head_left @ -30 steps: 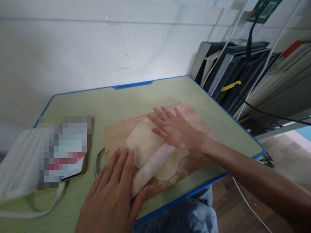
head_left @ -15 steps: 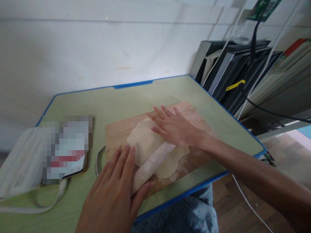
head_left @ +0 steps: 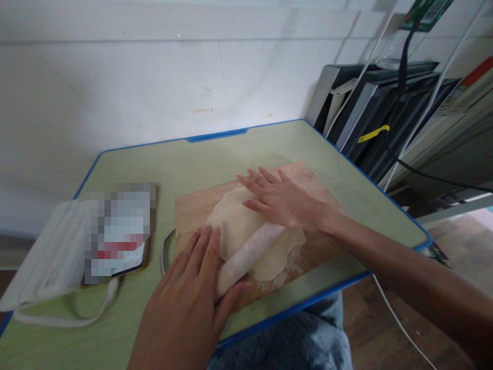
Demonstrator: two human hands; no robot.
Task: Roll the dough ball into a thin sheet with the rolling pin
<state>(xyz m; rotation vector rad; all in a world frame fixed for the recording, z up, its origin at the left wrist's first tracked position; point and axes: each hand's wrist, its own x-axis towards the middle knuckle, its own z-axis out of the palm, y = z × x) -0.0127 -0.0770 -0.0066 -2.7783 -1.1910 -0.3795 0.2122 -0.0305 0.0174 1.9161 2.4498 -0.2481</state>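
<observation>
A whitish, flour-dusted rolling pin (head_left: 250,253) lies slantwise across a flat, thin sheet of dough (head_left: 231,213) with an uneven edge. The dough rests on a floured wooden board (head_left: 192,205). My left hand (head_left: 188,293) grips the pin's near end, thumb on one side and straight fingers on the other. Over the far end lies my right hand (head_left: 283,203), palm down on the pin, its fingers stretched out above the dough. Both ends of the pin are hidden under my hands.
The board sits on a green table (head_left: 154,159) with a blue rim. To the left are a phone (head_left: 127,221), its screen blurred out, and a white strapped pouch-like item (head_left: 54,252). A metal ring (head_left: 164,252) pokes out beside the board. Dark flat panels (head_left: 385,113) and cables stand at right.
The whole view has shifted slightly, so everything sits a little further right. Against the board, both hands and the rolling pin have hardly moved.
</observation>
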